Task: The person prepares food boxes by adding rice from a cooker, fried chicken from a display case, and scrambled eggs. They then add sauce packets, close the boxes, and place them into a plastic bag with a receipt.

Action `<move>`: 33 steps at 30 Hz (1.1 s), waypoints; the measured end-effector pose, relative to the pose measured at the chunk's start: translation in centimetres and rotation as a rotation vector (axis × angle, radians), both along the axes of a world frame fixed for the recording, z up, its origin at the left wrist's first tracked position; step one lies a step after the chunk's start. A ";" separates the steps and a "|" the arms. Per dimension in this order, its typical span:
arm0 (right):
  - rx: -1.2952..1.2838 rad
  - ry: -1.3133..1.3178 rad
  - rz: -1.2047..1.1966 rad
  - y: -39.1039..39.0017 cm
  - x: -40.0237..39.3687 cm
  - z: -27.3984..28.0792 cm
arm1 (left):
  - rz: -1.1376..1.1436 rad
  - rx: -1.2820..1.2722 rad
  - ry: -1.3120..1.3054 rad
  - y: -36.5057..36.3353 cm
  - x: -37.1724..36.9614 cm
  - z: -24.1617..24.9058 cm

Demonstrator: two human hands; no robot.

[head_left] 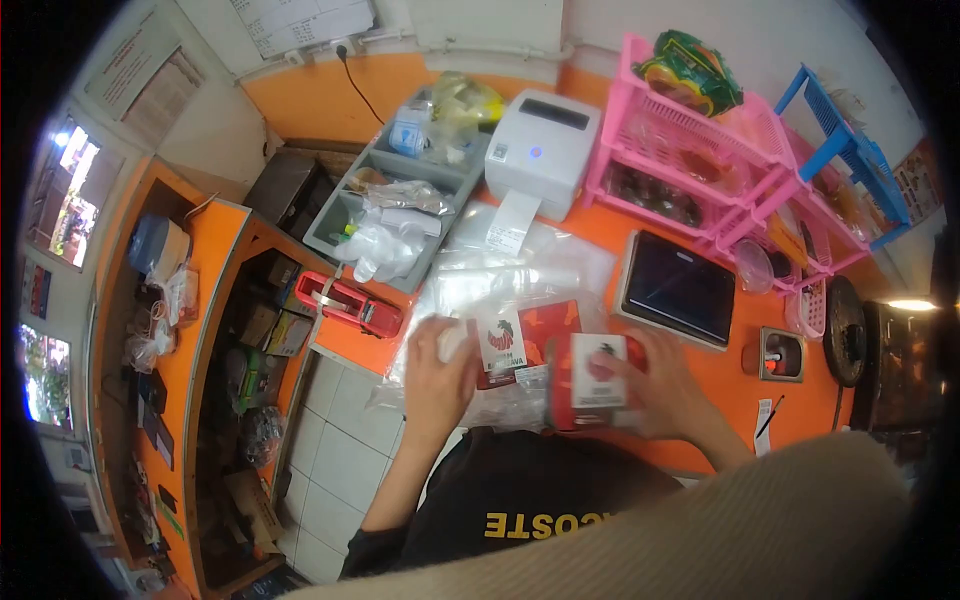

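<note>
My right hand (pixel 662 385) grips a clear container with a red-and-white label (pixel 598 372) from its right side, tilted above the table's front edge. On the left, my left hand (pixel 443 375) has its fingers curled at the edge of the plastic, around something whitish that I cannot make out. Between both hands lies a red-and-white printed card (pixel 510 345), partly covered by the container. Clear plastic bags (pixel 470 275) spread under it and behind it.
Behind the bags stands a white label printer (pixel 543 145) with a paper strip out. A grey divided tray (pixel 330 215), a red tape dispenser (pixel 350 305), a tablet (pixel 678 290) and pink baskets (pixel 690 130) surround the orange table (pixel 800 400). Shelves (pixel 235 300) stand left.
</note>
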State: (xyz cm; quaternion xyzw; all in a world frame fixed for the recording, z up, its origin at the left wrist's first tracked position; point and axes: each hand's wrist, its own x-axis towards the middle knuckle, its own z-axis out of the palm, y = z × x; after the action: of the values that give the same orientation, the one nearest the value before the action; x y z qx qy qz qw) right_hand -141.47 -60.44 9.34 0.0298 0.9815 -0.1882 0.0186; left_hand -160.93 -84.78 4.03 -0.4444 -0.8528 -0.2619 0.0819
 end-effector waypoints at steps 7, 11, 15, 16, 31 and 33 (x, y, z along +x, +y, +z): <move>0.170 -0.018 0.185 -4.3 -9.4 -4.6 | 0.260 -0.180 -0.360 -2.6 -0.2 -1.6; 0.211 -0.010 0.212 -4.5 -10.9 -5.0 | 0.259 -0.043 -0.397 -2.9 -0.2 -3.3; 0.171 0.054 0.185 -4.4 -10.5 -4.6 | 0.257 0.007 -0.461 -2.4 0.3 -2.6; 0.133 0.108 0.159 -4.2 -10.0 -3.9 | 0.238 0.004 -0.460 -2.3 0.3 -2.1; -0.127 0.173 -0.507 2.3 -5.3 -4.1 | 0.313 0.157 -0.507 -2.2 -0.5 1.0; -0.155 0.212 -0.522 2.0 -5.4 0.8 | 0.340 0.243 -0.560 -1.7 0.3 5.6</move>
State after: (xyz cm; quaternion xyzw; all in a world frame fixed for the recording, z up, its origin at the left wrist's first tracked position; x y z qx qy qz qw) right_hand -146.85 -58.40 10.12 0.2602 0.9197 -0.2631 -0.1310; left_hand -160.62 -86.48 9.62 -0.1940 -0.8665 -0.4559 -0.0608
